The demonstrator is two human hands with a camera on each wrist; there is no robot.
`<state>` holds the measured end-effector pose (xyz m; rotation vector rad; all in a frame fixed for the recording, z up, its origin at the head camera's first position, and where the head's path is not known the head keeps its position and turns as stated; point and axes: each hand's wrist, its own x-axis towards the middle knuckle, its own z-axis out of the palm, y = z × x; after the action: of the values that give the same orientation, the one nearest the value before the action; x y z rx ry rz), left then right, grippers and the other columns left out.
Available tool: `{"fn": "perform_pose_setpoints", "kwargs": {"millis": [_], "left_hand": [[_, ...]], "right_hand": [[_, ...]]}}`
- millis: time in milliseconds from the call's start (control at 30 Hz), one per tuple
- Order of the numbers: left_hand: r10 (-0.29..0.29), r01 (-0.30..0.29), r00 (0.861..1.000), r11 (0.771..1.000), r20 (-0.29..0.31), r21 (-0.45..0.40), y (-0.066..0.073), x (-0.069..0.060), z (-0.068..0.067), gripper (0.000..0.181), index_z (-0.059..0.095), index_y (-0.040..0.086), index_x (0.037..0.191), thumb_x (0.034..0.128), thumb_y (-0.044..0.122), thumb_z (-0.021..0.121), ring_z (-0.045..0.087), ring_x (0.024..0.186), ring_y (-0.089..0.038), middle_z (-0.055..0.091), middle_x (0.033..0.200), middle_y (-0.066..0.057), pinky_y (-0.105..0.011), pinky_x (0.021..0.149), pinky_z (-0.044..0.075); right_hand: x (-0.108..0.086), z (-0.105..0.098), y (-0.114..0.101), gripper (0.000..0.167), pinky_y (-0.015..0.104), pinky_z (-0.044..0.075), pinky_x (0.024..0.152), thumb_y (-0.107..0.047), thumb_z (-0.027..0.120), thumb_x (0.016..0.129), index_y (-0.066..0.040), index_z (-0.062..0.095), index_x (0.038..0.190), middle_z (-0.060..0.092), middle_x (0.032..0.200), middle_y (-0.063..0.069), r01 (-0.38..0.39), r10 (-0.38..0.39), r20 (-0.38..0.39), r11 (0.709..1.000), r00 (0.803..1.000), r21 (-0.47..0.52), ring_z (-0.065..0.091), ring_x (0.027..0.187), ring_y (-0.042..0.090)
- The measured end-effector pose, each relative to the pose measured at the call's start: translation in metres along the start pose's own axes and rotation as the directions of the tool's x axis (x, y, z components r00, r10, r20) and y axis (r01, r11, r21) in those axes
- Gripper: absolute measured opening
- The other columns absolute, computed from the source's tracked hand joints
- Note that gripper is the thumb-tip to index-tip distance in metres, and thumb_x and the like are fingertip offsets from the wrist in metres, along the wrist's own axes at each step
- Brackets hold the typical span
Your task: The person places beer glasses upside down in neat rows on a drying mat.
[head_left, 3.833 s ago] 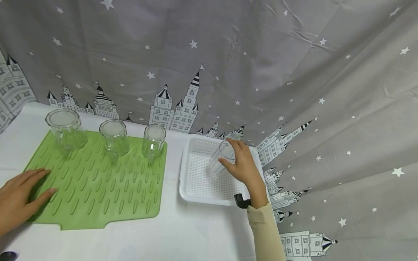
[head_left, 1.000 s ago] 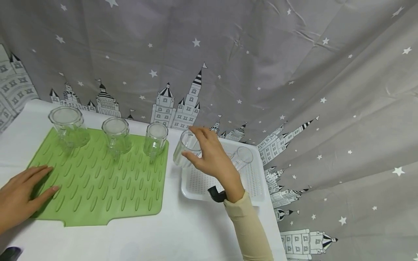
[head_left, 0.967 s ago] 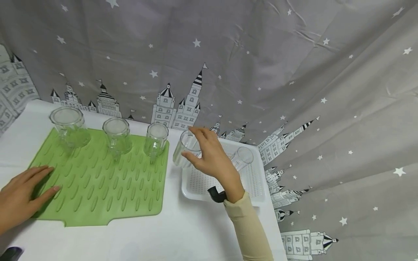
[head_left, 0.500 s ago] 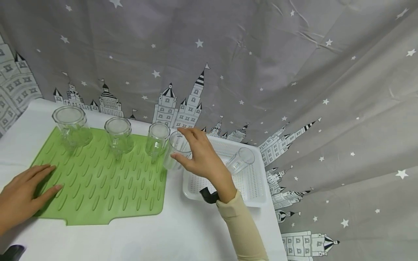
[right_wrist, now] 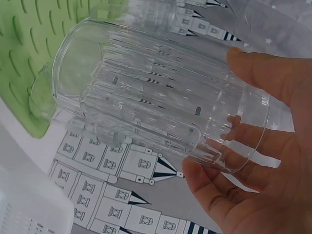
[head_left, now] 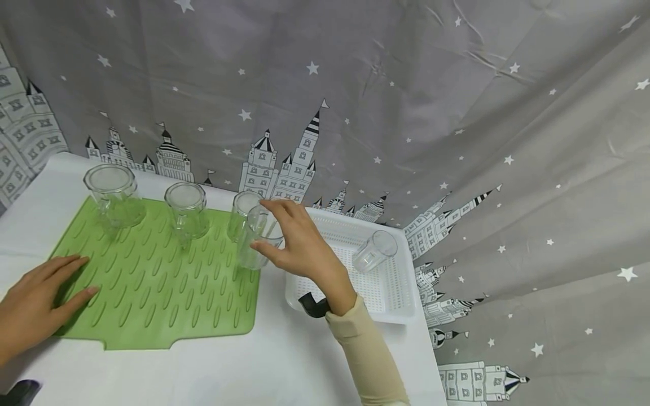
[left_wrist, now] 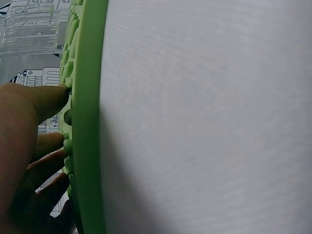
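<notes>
My right hand holds a clear ribbed glass tumbler near its upper end, thumb on one side and fingers on the other. In the head view the tumbler is over the right edge of the green mat, overlapping a clear glass mug behind it. Whether its base touches the mat I cannot tell. In the right wrist view the held tumbler looks bare inside. My left hand rests on the mat's left edge, fingers spread; the left wrist view shows its fingertips against the ridges.
Two more upturned glass mugs, one large and one medium, stand along the mat's back edge. A white perforated basket at the right holds another clear tumbler, tilted. A grey printed curtain hangs behind the white table.
The right hand has carried the tumbler left, out of the basket and across to the mat's right edge. The other tumbler stays in the basket. The left hand keeps its place on the mat.
</notes>
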<state>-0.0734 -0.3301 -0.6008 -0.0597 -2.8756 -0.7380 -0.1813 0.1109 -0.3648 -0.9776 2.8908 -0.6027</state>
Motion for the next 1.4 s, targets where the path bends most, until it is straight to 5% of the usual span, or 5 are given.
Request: {"fn": "perform_pose_setpoints", "kwargs": {"millis": [567,1400], "left_hand": [[-0.017,0.017,1.000,1.000,0.019,0.007,0.005,0.000,-0.002,0.077,0.034,-0.010,0.161,0.1073,0.035,0.066,0.027,0.148,-0.068,0.035,0.159,-0.043,-0.083,0.124,0.017],[-0.032,0.032,0.999,0.999,0.023,0.007,-0.002,-0.001,0.001,0.079,0.033,-0.007,0.163,0.1066,0.036,0.067,0.022,0.153,-0.067,0.032,0.162,-0.042,-0.080,0.129,0.011]], "right_hand": [[0.015,0.014,-0.015,0.081,0.041,0.047,0.126,-0.047,0.077,0.099,-0.022,0.040,0.166,0.051,0.161,0.004,0.031,-0.032,0.023,0.999,0.999,0.026,0.048,0.149,0.021],[0.030,0.031,-0.033,0.081,0.034,0.046,0.126,-0.051,0.075,0.099,-0.023,0.039,0.166,0.050,0.161,0.003,0.070,-0.071,0.033,0.997,0.997,0.031,0.048,0.149,0.018]]}}
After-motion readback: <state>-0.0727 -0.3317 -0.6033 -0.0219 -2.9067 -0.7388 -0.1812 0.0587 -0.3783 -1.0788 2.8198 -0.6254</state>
